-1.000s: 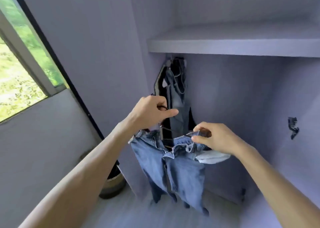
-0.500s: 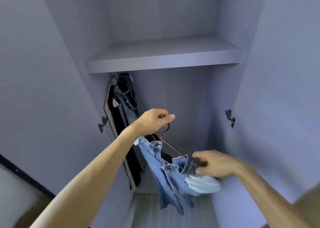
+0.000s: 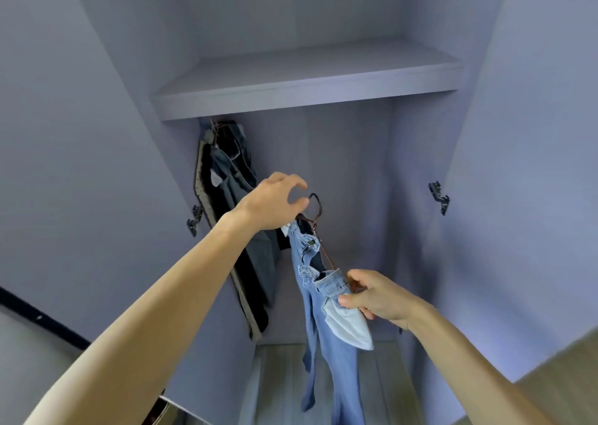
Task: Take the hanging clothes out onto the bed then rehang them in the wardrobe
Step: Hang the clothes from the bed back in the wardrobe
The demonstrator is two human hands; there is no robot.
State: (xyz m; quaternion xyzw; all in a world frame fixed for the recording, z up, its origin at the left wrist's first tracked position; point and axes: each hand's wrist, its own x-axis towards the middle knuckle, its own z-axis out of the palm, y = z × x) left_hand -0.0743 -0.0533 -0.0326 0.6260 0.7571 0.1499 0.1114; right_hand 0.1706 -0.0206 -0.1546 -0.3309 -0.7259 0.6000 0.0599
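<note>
Light blue jeans (image 3: 326, 321) hang from a brown wire hanger (image 3: 315, 212) inside the open wardrobe. My left hand (image 3: 275, 203) holds the hanger near the base of its hook, the fingers curled above it. My right hand (image 3: 375, 297) pinches the jeans' waistband together with the hanger's lower end, a white pocket lining (image 3: 349, 327) dangling below. The hanger is tilted, hook end up. Several dark garments (image 3: 236, 198) hang at the wardrobe's left end under the shelf (image 3: 304, 81).
The wardrobe's lilac side walls stand close on both sides, with door hinges on the left (image 3: 195, 220) and right (image 3: 439, 197). The wardrobe floor (image 3: 278, 386) shows pale planks. The space under the shelf right of the dark garments holds nothing.
The view swung from the window to the wardrobe's inside. My left hand rose with the hook end while my right hand stayed low, so the hanger tilted steeper and the jeans hang longer.
</note>
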